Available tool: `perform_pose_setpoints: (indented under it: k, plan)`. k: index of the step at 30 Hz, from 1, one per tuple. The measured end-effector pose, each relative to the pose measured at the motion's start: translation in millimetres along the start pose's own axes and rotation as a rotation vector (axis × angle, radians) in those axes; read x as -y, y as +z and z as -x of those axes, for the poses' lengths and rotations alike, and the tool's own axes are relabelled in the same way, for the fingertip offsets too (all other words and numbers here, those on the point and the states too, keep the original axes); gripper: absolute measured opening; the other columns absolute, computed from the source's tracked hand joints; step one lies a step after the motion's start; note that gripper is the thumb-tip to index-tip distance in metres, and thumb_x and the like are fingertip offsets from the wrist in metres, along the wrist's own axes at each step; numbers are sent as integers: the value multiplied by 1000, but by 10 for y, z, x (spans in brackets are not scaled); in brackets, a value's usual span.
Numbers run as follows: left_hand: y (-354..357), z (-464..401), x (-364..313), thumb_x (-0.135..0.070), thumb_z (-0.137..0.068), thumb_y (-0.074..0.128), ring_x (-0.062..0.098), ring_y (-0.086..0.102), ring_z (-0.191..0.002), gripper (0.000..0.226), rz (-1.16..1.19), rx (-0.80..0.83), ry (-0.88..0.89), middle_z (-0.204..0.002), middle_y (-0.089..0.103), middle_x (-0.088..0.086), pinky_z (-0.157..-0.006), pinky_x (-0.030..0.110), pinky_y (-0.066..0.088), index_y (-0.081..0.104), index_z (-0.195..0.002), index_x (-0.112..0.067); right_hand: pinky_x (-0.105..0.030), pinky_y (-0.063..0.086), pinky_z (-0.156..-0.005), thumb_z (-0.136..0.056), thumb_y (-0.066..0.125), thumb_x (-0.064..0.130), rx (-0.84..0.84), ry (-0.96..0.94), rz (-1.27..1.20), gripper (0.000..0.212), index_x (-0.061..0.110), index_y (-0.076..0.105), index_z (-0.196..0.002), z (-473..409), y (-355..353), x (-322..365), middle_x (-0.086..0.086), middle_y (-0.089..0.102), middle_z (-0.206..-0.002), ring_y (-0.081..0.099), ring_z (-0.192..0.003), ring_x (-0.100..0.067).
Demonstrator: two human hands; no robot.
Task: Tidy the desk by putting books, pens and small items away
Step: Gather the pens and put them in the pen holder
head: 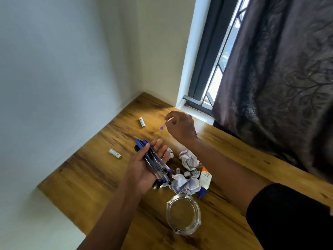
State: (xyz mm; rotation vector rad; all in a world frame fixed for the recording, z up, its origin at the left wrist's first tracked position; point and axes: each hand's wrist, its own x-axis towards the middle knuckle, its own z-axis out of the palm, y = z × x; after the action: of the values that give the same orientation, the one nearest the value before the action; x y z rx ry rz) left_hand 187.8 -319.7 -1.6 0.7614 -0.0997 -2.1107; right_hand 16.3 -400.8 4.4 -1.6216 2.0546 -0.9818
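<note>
Head view: the left hand (144,168) grips a bundle of clear blue-capped pens (153,161) above the wooden counter (81,177). The right hand (180,125) pinches one thin pen (163,125) by its end, raised farther back. Two batteries (142,122) (115,153) lie apart on the counter; crumpled paper (187,183) sits beside a glass ashtray (183,213).

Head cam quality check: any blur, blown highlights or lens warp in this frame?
Head view: wide-angle warp bends the window frame and walls; daylight through the window is blown out; a bright patch falls on the desk near the far battery; the right hand and the small pen it pinches are slightly smeared; the pens in the left hand read fairly sharp; the glass dish shows mild glare.
</note>
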Motion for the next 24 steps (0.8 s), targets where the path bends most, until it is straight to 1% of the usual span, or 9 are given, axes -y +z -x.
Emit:
perform_pose_setpoints:
  k: [3,6,8,10,14,17,19,22,24]
  plan:
    - [55,-49,115,-30,-105,52,30,60,-131,47,-10,20,-23,-144,60,12,-104,49,51,51,-145,-5,-35,60,-72,-81,68,22,-59,15,-174,13,23,80,-83,238,-264,90,9,74,-71,71,-70,-10]
    - [154,-102,281,-39,-102,57,28,66,-123,47,8,35,-53,-139,64,10,-106,47,52,57,-136,-7,-28,57,-67,-84,72,14,-12,22,-211,14,24,81,-87,552,-544,93,11,74,-72,68,-66,-1]
    - [258,-122,404,-46,-97,60,28,65,-125,52,20,63,-70,-139,65,11,-114,47,44,58,-133,-8,-29,60,-62,-89,68,6,37,48,-272,20,24,76,-90,803,-672,58,6,75,-69,71,-58,-8]
    - [356,-130,549,-54,-94,62,28,63,-126,61,-31,103,-82,-136,65,11,-117,47,40,58,-134,-8,-39,63,-66,-88,67,7,-5,51,-265,21,27,72,-92,1044,-751,-21,5,76,-73,73,-61,-12]
    - [475,-87,858,-57,-93,65,30,63,-113,59,-157,155,-136,-125,60,13,-97,45,51,56,-128,-10,-36,61,-76,-86,72,14,-165,41,-98,22,30,68,-101,1441,-967,-160,11,76,-88,71,-81,-4]
    - [580,-3,1046,-56,-97,58,29,68,-99,54,-213,176,-155,-111,68,15,-85,40,57,62,-124,-9,-35,60,-79,-88,70,21,-200,32,1,19,29,70,-105,1683,-1085,-208,11,76,-97,70,-91,-8]
    - [667,41,1136,-51,-98,58,24,70,-95,43,-208,169,-131,-105,70,7,-83,37,59,62,-117,-13,-35,59,-80,-89,67,26,-218,41,109,22,30,71,-110,1844,-1126,-266,11,75,-101,67,-94,-12]
    - [801,80,1253,-36,-98,65,17,68,-92,22,-235,164,-144,-97,67,2,-88,34,56,66,-101,-14,-26,50,-85,-90,68,23,-264,26,198,25,27,72,-114,2063,-1172,-358,8,72,-108,60,-101,-13]
    - [921,118,1354,-30,-99,64,15,65,-76,22,-288,128,-171,-83,62,2,-78,31,55,62,-84,-14,-28,48,-87,-91,67,23,-296,17,193,23,24,72,-113,2169,-1241,-406,5,68,-108,56,-101,-14]
